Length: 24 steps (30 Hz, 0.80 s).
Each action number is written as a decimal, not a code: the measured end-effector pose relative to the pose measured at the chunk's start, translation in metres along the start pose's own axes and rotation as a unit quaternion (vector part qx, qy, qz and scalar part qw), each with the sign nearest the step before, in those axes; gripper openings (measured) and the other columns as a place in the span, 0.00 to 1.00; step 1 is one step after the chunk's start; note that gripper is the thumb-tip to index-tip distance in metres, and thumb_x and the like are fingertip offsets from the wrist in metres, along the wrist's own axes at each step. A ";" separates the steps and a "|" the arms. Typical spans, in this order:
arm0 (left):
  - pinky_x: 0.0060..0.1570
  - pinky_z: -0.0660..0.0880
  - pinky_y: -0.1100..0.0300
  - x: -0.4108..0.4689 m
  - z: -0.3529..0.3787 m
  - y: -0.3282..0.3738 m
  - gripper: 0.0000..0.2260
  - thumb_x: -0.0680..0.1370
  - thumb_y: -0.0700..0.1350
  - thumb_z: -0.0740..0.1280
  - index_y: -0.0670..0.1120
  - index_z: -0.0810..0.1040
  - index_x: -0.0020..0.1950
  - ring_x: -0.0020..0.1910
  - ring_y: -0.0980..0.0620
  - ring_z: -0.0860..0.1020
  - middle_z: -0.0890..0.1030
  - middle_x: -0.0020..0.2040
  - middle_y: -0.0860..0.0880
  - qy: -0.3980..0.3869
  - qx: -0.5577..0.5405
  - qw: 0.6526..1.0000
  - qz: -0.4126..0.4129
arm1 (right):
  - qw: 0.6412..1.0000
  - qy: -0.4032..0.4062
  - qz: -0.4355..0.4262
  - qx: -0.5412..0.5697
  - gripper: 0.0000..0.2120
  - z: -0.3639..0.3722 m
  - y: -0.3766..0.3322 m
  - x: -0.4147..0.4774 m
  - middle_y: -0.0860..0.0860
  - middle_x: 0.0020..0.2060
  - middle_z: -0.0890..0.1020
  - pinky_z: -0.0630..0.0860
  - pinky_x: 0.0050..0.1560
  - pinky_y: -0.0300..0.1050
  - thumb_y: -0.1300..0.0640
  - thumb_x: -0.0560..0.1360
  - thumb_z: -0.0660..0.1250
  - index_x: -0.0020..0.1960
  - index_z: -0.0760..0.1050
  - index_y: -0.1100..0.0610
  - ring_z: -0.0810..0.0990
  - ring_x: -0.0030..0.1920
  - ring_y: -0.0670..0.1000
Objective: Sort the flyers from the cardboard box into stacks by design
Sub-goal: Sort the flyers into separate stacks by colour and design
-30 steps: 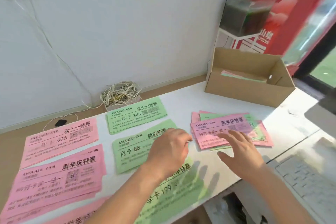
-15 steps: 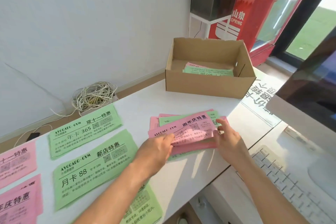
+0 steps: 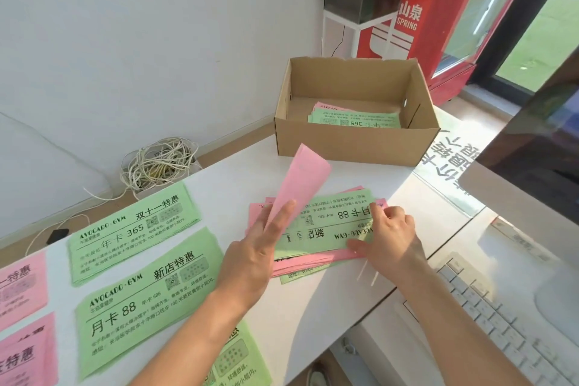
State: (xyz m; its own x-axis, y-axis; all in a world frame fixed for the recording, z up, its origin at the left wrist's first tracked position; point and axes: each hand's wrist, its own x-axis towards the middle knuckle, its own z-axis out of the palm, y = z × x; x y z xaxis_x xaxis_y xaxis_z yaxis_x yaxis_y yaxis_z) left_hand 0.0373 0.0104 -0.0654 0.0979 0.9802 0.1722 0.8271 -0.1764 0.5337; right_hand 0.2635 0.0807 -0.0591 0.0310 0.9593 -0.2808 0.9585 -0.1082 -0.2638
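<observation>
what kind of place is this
Probably a gym's or small shop's front desk: green paper AVOCADO-GYM flyers on a white desk, a white computer keyboard, and a red glass-door drinks fridge behind.

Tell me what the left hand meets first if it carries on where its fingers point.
The left hand pinches the pink flyer; beyond it, probably the cardboard box front wall, though depth is unclear.

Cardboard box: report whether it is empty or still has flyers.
Not empty: the box is open-topped, and a small stack of flyers, green over pink, lies on its floor.
</observation>
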 end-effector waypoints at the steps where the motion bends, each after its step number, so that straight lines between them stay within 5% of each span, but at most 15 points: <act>1: 0.23 0.74 0.52 -0.001 -0.001 0.001 0.46 0.73 0.29 0.61 0.70 0.44 0.73 0.22 0.48 0.73 0.77 0.65 0.49 0.005 0.029 0.999 0.020 | 1.000 -0.006 -0.003 0.004 0.34 0.000 0.001 0.002 0.53 0.62 0.67 0.70 0.51 0.47 0.40 0.70 0.69 0.70 0.61 0.51 0.64 0.62 0.55; 3: 0.17 0.68 0.58 0.002 0.003 -0.003 0.47 0.70 0.31 0.67 0.60 0.44 0.77 0.16 0.48 0.67 0.81 0.31 0.48 0.000 0.103 0.994 0.030 | 1.000 -0.016 -0.009 0.012 0.37 -0.002 0.003 0.004 0.53 0.63 0.66 0.70 0.55 0.48 0.40 0.69 0.70 0.72 0.59 0.49 0.64 0.62 0.55; 5: 0.15 0.66 0.61 0.001 0.012 -0.008 0.46 0.70 0.38 0.73 0.51 0.46 0.78 0.15 0.49 0.66 0.71 0.19 0.50 0.017 0.157 0.987 0.013 | 0.999 -0.019 -0.007 0.029 0.39 -0.004 0.005 0.007 0.54 0.63 0.66 0.69 0.58 0.48 0.42 0.68 0.72 0.74 0.59 0.46 0.64 0.62 0.56; 10: 0.37 0.76 0.51 0.013 -0.003 0.000 0.27 0.77 0.47 0.66 0.54 0.61 0.75 0.35 0.41 0.80 0.83 0.38 0.45 0.049 0.021 0.988 -0.145 | 0.999 0.021 -0.024 0.011 0.33 -0.013 0.001 0.005 0.54 0.63 0.67 0.70 0.59 0.50 0.45 0.72 0.70 0.72 0.60 0.46 0.63 0.63 0.56; 12: 0.27 0.71 0.59 0.011 -0.023 0.008 0.10 0.73 0.42 0.64 0.50 0.79 0.52 0.29 0.43 0.77 0.79 0.30 0.48 0.126 0.046 0.987 -0.086 | 0.989 0.045 -0.043 0.136 0.23 -0.020 -0.006 -0.001 0.54 0.62 0.72 0.71 0.56 0.49 0.43 0.76 0.64 0.69 0.66 0.48 0.69 0.61 0.54; 13: 0.24 0.66 0.61 0.005 -0.032 0.014 0.07 0.69 0.39 0.61 0.47 0.78 0.40 0.27 0.45 0.75 0.76 0.27 0.49 0.158 0.071 0.984 -0.034 | 0.957 0.006 -0.032 0.287 0.21 -0.028 -0.013 -0.006 0.56 0.60 0.77 0.72 0.52 0.48 0.40 0.77 0.60 0.65 0.70 0.50 0.75 0.57 0.54; 14: 0.24 0.65 0.62 -0.001 -0.040 0.015 0.08 0.65 0.37 0.60 0.47 0.76 0.33 0.26 0.47 0.73 0.75 0.26 0.50 0.182 0.094 0.979 0.018 | 0.889 -0.081 -0.007 0.450 0.23 -0.036 -0.022 -0.013 0.58 0.56 0.81 0.74 0.47 0.47 0.37 0.77 0.57 0.62 0.73 0.51 0.80 0.52 0.55; 16: 0.31 0.71 0.64 -0.016 -0.055 0.016 0.13 0.63 0.30 0.65 0.48 0.81 0.34 0.33 0.50 0.77 0.80 0.32 0.53 0.215 0.076 0.973 0.033 | 0.746 -0.256 0.016 0.614 0.31 -0.048 -0.039 -0.026 0.60 0.49 0.84 0.76 0.41 0.47 0.31 0.71 0.54 0.61 0.72 0.53 0.84 0.44 0.58; 17: 0.38 0.73 0.65 -0.024 -0.062 0.012 0.13 0.64 0.30 0.69 0.46 0.83 0.38 0.39 0.51 0.78 0.83 0.38 0.52 0.221 0.076 0.971 0.046 | 0.720 -0.304 0.005 0.623 0.34 -0.050 -0.046 -0.032 0.60 0.48 0.84 0.77 0.41 0.47 0.30 0.68 0.55 0.63 0.70 0.53 0.84 0.42 0.59; 20: 0.44 0.73 0.59 -0.049 -0.084 -0.001 0.07 0.65 0.35 0.76 0.39 0.84 0.42 0.46 0.48 0.73 0.84 0.46 0.46 0.217 0.178 0.950 0.136 | 0.718 -0.364 -0.050 0.591 0.35 -0.037 -0.070 -0.047 0.61 0.51 0.83 0.78 0.54 0.58 0.32 0.68 0.56 0.69 0.65 0.51 0.82 0.52 0.63; 24: 0.45 0.73 0.58 -0.090 -0.115 -0.019 0.02 0.70 0.35 0.72 0.39 0.84 0.41 0.46 0.47 0.72 0.81 0.47 0.45 0.252 0.207 0.937 0.126 | 0.725 -0.395 -0.117 0.552 0.30 -0.018 -0.110 -0.074 0.58 0.53 0.83 0.74 0.60 0.62 0.44 0.70 0.66 0.70 0.64 0.47 0.81 0.55 0.62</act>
State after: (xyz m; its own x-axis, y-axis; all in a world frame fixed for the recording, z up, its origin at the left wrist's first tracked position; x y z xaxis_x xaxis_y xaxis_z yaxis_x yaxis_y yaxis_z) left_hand -0.0507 -0.0847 0.0047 0.1318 0.7272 0.6737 0.9667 -0.2447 0.0750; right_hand 0.1613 0.0264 0.0071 -0.6857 0.5840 -0.4345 0.0869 -0.5270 -0.8454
